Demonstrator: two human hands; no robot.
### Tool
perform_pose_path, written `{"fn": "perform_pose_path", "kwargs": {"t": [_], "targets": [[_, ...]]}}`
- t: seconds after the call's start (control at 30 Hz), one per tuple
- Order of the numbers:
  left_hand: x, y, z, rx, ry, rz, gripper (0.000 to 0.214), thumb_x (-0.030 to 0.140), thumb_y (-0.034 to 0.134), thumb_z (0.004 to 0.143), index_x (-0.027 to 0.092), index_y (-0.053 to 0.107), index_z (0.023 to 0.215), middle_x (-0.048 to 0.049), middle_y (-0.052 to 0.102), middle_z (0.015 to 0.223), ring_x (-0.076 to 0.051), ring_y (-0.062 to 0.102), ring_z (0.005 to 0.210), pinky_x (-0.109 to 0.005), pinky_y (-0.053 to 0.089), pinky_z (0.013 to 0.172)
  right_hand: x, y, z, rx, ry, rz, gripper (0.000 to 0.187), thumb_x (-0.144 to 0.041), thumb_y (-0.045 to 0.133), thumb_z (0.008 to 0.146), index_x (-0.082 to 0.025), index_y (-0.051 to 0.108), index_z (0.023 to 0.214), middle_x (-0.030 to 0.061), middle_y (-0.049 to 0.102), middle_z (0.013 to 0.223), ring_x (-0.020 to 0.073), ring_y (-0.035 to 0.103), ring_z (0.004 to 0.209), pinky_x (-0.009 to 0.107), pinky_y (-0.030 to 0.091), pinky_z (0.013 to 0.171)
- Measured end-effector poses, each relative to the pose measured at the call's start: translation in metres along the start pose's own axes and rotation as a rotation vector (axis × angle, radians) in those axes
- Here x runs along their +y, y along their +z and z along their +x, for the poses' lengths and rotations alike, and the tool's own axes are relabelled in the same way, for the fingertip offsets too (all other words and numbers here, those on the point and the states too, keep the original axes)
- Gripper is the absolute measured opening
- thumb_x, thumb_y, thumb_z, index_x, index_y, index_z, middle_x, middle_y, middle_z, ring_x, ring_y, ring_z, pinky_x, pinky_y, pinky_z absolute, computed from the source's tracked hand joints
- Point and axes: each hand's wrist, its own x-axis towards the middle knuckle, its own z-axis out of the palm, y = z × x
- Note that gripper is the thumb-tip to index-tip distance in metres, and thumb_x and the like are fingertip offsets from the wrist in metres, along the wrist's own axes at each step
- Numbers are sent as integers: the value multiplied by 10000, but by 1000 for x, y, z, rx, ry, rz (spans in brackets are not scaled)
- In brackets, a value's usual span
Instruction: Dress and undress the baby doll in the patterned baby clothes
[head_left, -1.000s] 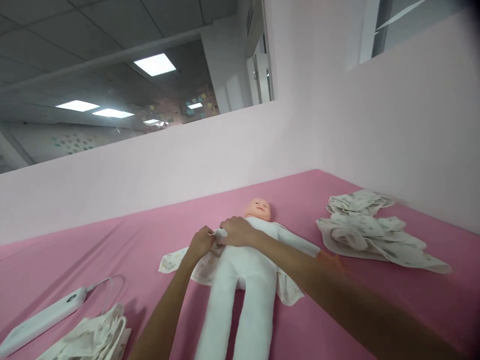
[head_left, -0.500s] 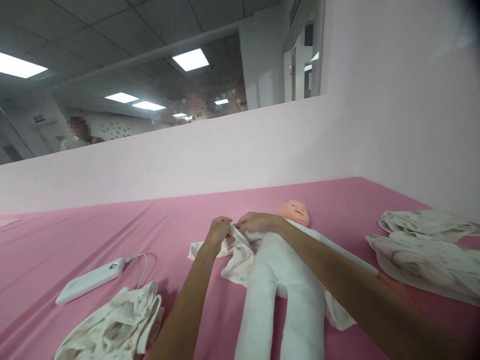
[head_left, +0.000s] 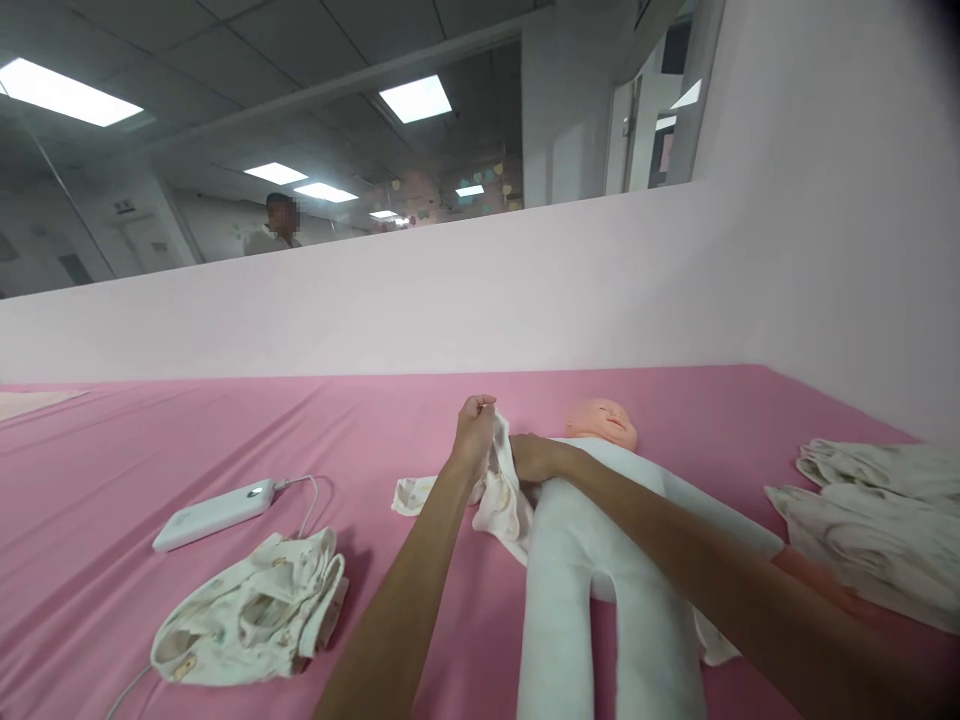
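A baby doll with a plastic head [head_left: 604, 424] and a white cloth body [head_left: 574, 525] lies on its back, legs toward me. Partly beneath it is a pale printed baby shirt [head_left: 504, 512], its sleeve spread to the left. My left hand [head_left: 475, 432] is closed in a pinch on the shirt's edge and holds it up off the bed. Close to the doll's shoulder, my right hand [head_left: 536, 458] reaches in behind the raised cloth. Its fingertips are hidden there, so what they grip does not show.
A white power bank [head_left: 214, 515] with a cable lies on the pink sheet [head_left: 360, 420] at left. Nearer me is a crumpled printed baby garment [head_left: 259, 612]. Folded pale cloths [head_left: 885, 520] lie at right. A low white wall [head_left: 420, 300] runs behind; a person [head_left: 277, 225] shows above it.
My left hand has lifted the shirt's edge higher. My right hand has let go of the edge beside it and moved in behind the cloth. The view has shifted slightly left.
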Motion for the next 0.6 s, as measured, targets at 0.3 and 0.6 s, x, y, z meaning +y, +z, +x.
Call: {"fn": "perform_pose_path", "kwargs": {"t": [0.3,0.6], "targets": [[9,-1,-16,-186,-45,247,259,213,564,780,179,565,1036,-5,553,775,-106,485,564,-217,367,503,-5,-13,-18,-21,-3,-53,106,-185,538,786,-165,640,763,104,695,851,242,637,770,314,444,675],[36,8,-42,-334,196,1198,306,332,446,885,180,577,1117,-135,591,1080,-284,553,998,-356,427,779,40,2,-215,420,598,111,299,-358,382,899,-229,474,645,32,610,684,178,520,595,317,341,530]]}}
